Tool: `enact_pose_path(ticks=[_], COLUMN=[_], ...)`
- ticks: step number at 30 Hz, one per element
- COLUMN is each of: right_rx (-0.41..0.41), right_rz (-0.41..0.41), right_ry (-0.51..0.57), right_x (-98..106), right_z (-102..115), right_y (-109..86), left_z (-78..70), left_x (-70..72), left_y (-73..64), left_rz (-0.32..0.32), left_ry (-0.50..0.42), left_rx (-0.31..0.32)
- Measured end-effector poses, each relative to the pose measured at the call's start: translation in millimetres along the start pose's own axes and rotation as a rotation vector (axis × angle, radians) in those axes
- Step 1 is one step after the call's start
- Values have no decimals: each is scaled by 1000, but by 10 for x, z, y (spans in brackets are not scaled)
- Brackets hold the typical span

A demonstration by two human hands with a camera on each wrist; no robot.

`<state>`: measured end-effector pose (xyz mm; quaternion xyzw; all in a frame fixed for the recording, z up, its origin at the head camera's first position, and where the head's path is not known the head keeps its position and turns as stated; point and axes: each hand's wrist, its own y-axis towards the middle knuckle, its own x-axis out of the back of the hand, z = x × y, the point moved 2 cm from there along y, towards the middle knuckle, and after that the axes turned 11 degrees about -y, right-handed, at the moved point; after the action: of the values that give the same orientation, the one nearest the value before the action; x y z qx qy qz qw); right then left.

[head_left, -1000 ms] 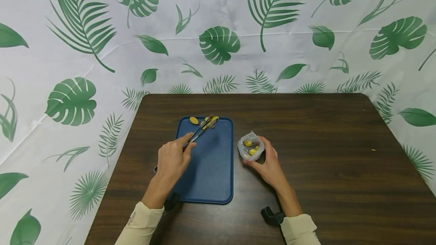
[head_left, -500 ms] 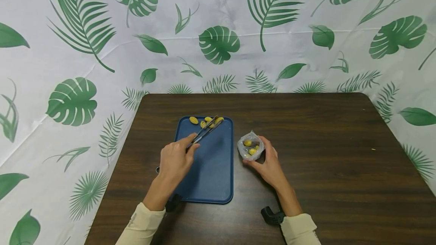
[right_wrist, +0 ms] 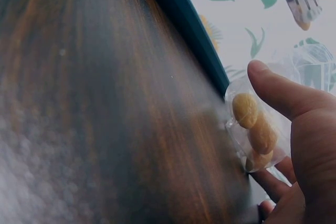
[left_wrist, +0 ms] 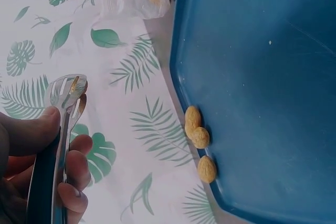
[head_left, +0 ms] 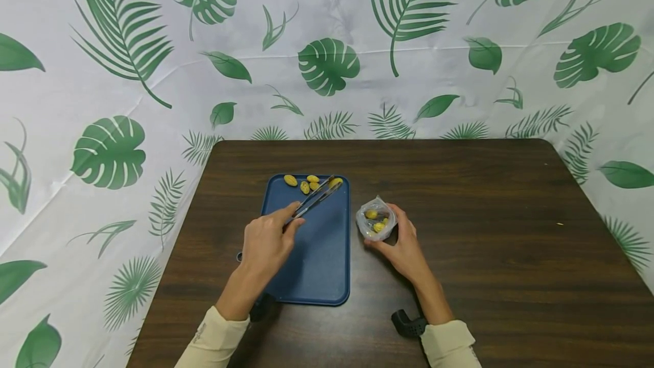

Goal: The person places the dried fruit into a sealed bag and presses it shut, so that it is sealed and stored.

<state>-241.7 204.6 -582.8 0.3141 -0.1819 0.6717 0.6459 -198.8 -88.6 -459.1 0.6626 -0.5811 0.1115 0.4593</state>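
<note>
My left hand [head_left: 263, 243] grips metal tongs [head_left: 311, 202], seen also in the left wrist view as tongs [left_wrist: 65, 95] with slotted heads. Between their tips is a small yellow oval piece [head_left: 335, 183], above the tray's far right corner. Several similar spotted yellow pieces [head_left: 290, 180] lie along the far edge of the blue tray [head_left: 322, 254]. Right of the tray, my right hand [head_left: 406, 249] holds a clear plastic bag [head_left: 379, 203] upright with its mouth open. Thumb and fingers curve around it. A few yellow pieces [right_wrist: 244, 109] show inside.
The tray rests on a dark wooden table [head_left: 501, 231]. Behind the table hangs a white cloth [head_left: 429, 27] with green leaf prints. A tiny yellow scrap [head_left: 560, 224] lies at the table's right side. Black wrist mounts [head_left: 409, 324] sit at the wrists.
My left hand has moved the tongs right along the tray's far edge, and one yellow piece has come along between the tips. My right hand and the bag have stayed in place.
</note>
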Motion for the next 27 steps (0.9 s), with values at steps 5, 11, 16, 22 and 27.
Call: enact_pose_path(ticks=[5, 11, 16, 22, 27], right_rx=[-5, -2, 7, 19, 20], right_rz=[6, 7, 1, -7, -4], right_ry=[-1, 1, 3, 2, 4], right_x=[2, 3, 3, 1, 4], right_z=[1, 1, -4, -4, 5], right_y=[-1, -3, -4, 1, 0], left_z=[-28, -70, -106, -132, -165], left_x=[-7, -19, -30, -55, -88], left_y=[-6, -8, -10, -7, -1], left_rz=[-13, 2, 14, 23, 37], left_ry=[3, 2, -8, -15, -28], left_rx=[-24, -34, -39, -46, -44])
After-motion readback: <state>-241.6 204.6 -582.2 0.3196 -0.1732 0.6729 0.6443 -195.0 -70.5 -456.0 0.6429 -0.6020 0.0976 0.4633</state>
